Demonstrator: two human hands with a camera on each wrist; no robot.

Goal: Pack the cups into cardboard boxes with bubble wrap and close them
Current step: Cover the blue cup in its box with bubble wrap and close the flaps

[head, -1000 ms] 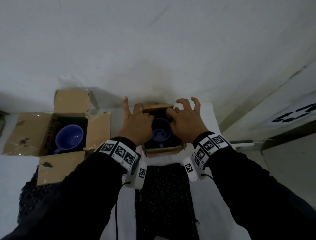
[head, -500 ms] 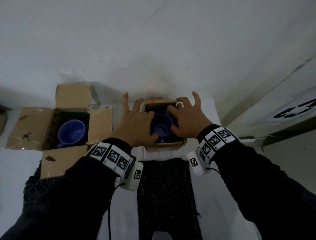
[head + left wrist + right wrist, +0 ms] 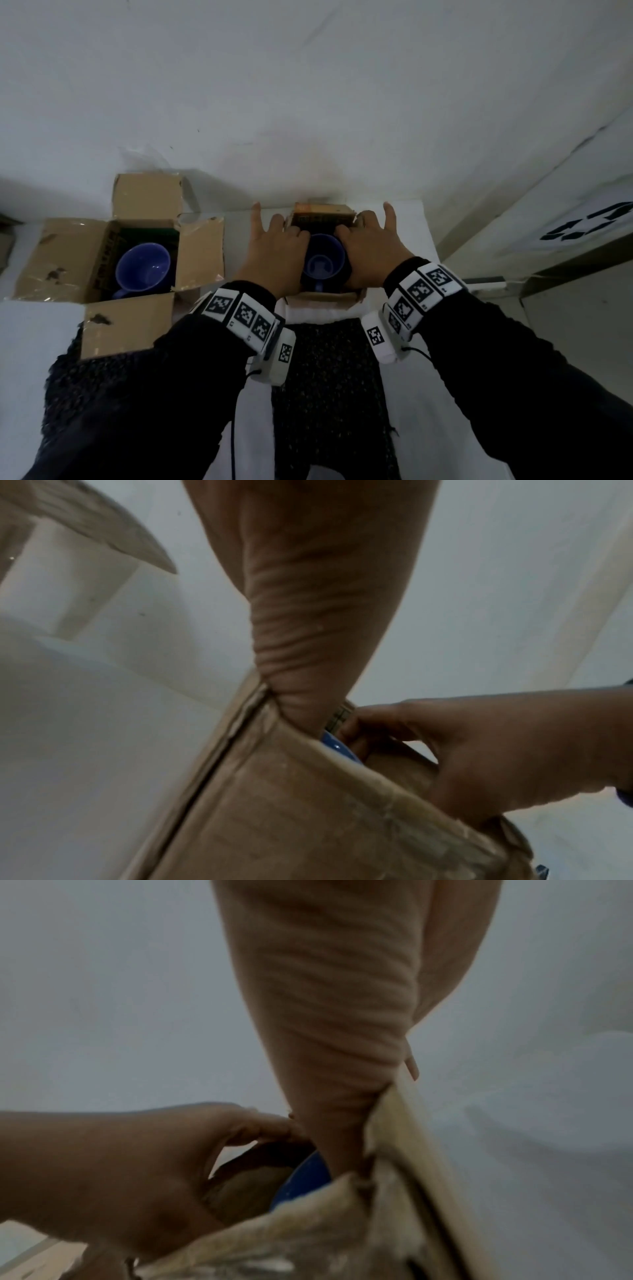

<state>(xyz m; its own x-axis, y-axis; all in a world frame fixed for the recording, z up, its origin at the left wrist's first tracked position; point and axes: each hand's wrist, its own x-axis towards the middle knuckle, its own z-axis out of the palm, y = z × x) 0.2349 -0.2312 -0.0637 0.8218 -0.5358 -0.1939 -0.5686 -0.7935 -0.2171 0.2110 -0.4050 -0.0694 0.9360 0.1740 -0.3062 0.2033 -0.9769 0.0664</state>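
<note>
Blue cup (image 3: pixel 323 262) sits in small box (image 3: pixel 323 297) — box print unreadable.

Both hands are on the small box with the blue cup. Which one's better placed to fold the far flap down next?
Roughly even, slight edge to the right hand: it reaches nearer the far flap of the small box. The left hand is spread over the left side beside the blue cup and could steady it.

I see a blue cup (image 3: pixel 323 262) upright in the small cardboard box (image 3: pixel 322 297) at twelve o'clock; second blue cup (image 3: pixel 143 268) in the open box (image 3: pixel 102 260) at ten.
</note>
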